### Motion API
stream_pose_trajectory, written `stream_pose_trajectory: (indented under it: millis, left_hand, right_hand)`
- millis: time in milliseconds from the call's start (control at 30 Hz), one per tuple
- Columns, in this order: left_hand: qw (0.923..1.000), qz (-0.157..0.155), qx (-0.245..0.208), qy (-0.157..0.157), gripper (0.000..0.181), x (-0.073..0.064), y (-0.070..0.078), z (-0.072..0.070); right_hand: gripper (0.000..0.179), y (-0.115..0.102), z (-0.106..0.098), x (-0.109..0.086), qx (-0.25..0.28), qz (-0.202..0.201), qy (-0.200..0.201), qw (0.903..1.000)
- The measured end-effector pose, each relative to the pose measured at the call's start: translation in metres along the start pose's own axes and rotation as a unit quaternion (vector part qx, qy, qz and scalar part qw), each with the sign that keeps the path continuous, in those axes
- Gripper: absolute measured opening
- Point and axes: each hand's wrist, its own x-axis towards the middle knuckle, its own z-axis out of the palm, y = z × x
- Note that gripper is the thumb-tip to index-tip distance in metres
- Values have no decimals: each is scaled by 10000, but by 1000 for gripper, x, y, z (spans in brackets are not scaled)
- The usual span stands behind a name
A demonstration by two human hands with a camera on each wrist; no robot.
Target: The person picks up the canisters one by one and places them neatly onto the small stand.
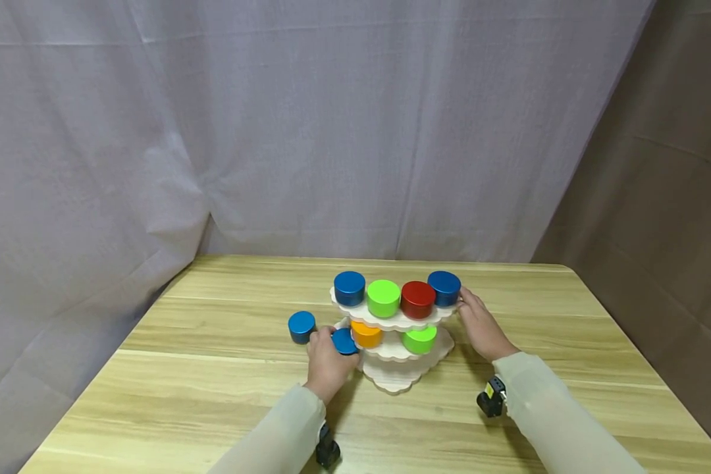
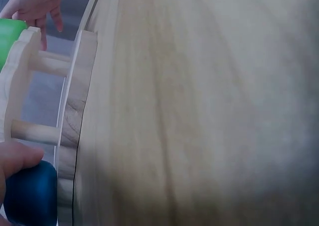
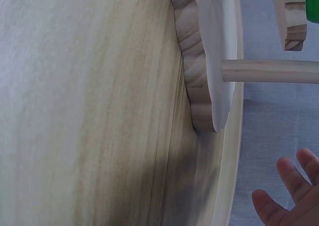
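A tiered wooden stand (image 1: pixel 393 381) with scalloped shelves carries coloured round blocks. My left hand (image 1: pixel 327 366) grips a blue round block (image 1: pixel 345 342) at the left of the stand; in the left wrist view this block (image 2: pixel 32 195) sits against the bottom board (image 2: pixel 75 109), under the thumb. On the top shelf are a blue block (image 1: pixel 349 288), a green block (image 1: pixel 383 298), a red block (image 1: pixel 417 299) and another blue block (image 1: pixel 444 288). My right hand (image 1: pixel 484 327) is beside that last block, fingers extended; whether they touch it cannot be told. The right wrist view shows the fingers (image 3: pixel 294 183) spread.
The middle shelf bears an orange block (image 1: pixel 367 334) and a green block (image 1: pixel 419 339). One more blue block (image 1: pixel 301 327) stands on the wooden table (image 1: pixel 201 382), just left of my left hand. A grey curtain (image 1: pixel 308 131) hangs behind the table.
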Motion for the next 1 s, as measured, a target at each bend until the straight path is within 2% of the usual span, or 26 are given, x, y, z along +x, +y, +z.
stream_pose_trajectory:
  millis: [267, 667, 833, 1000]
  left_hand:
    - [9995, 204, -54, -252, 67, 5, 1, 4]
    - [9983, 277, -101, -510, 68, 10, 2, 7]
    - [9981, 237, -87, -562, 69, 11, 2, 7]
    - [9978, 334, -73, -574, 70, 9, 2, 5]
  right_hand:
    - [55, -1, 0, 0, -26, 52, -32, 10000]
    - [54, 0, 1, 0, 1, 66, -21, 10000]
    - [54, 0, 1, 0, -3, 11, 17, 10000]
    - [54, 0, 1, 0, -20, -12, 38, 10000]
